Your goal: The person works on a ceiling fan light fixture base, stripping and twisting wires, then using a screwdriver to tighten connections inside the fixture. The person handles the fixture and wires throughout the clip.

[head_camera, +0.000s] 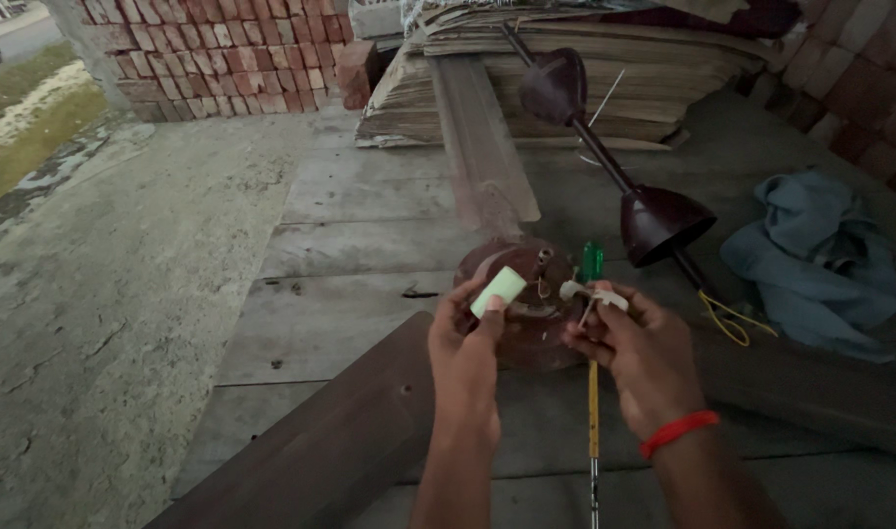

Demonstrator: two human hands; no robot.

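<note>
Wires (577, 291), pale and short, sit pinched in the right hand (636, 345) just above the brown fan motor housing (526, 313) on the concrete floor (124, 294). The left hand (464, 338) pinches 1 small pale green block (498, 291) between thumb and fingers. A yellow-handled screwdriver (593, 392) lies under the right hand. A hard tug could likely snap the thin wires, and the block might slip from so light a pinch.

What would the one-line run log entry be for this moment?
left hand: holds pale green block | right hand: pinches white wire ends | below: brown fan motor | nearby: green-handled screwdriver, downrod
</note>
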